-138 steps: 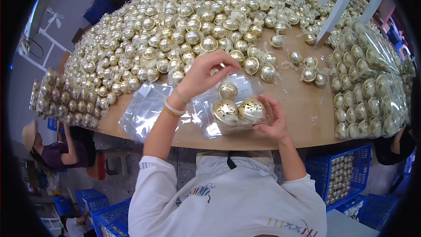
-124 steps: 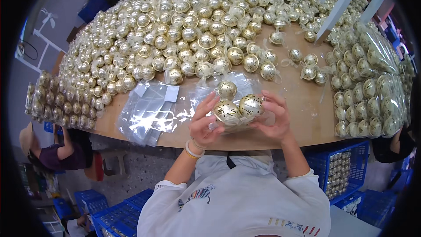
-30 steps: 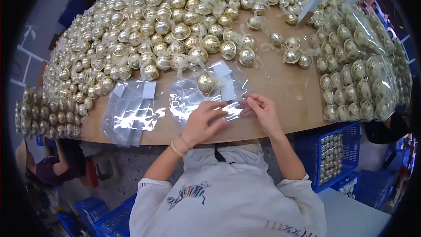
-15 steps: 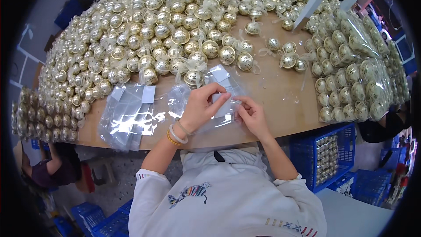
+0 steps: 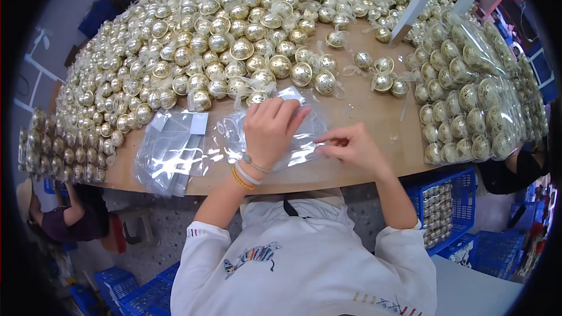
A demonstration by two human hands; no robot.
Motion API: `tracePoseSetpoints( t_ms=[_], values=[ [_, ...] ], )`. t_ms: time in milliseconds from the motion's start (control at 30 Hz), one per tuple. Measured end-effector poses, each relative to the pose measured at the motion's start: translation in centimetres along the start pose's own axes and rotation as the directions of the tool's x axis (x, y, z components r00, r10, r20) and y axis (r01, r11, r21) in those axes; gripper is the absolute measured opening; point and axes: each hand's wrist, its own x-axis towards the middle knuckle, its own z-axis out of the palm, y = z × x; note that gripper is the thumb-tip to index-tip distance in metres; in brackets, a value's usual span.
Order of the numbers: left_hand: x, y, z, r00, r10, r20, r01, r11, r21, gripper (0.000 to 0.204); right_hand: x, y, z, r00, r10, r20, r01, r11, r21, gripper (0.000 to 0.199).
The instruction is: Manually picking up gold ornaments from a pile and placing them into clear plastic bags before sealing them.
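Note:
A clear plastic bag (image 5: 301, 140) lies flat on the brown-topped table under both my hands. At its right edge, the thumb and fingers of my right hand (image 5: 354, 147) pinch the film. My left hand (image 5: 268, 131), wearing bracelets at the wrist, is over the bag's left part, back up and fingers bent away from me. Its fingertips are hidden, so I cannot tell if they hold anything. Just beyond it sits a gold ball-shaped ornament (image 5: 256, 98) with a pale ribbon. To the left rests a stack of clear bags (image 5: 171, 155) with a white label (image 5: 198, 123).
A large heap of gold ornaments (image 5: 193, 52) covers the far and left table. Packed ornament sheets are piled at right (image 5: 462, 114) and left (image 5: 64, 152). White posts (image 5: 421, 3) stand at far right. Below the right edge is a blue crate (image 5: 465, 199). Other people sit nearby.
My left hand has moved slightly away from me and turned, back up. My right hand has shifted right and a little nearer, its fingertips now at the bag's right edge.

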Motion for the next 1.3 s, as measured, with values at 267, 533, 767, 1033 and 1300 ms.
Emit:
tracePoseSetpoints(
  t_ms=[267,533,767,1033,1300],
  values=[
    [-1.1,3.7,-4.6,0.965,0.246,0.088,-0.240,0.968,-0.072,0.020,4.0,4.7,2.0,0.853,-0.211,0.478,0.143,0.974,0.175,0.040],
    [-4.0,-0.8,-1.5,0.664,-0.190,0.723,0.054,0.977,0.207,0.052,4.5,4.6,3.5,0.915,-0.128,0.382,0.079,0.987,0.142,0.038],
    [-10.4,-1.2,-0.3,0.769,-0.175,0.615,0.060,0.977,0.204,0.063,0.9,4.7,3.6,0.961,-0.266,-0.082,0.174,0.803,-0.570,0.038],
    [-12.2,0.7,-2.4,0.757,0.220,0.615,-0.126,0.973,-0.192,0.057,3.0,8.3,9.9,0.842,-0.517,-0.154,0.197,0.560,-0.805,0.050],
    [-6.7,0.4,-8.4,0.858,0.306,0.411,-0.266,0.952,-0.154,0.044,0.5,7.8,7.5,0.502,-0.153,-0.851,0.601,0.770,0.216,0.057]
  ],
)
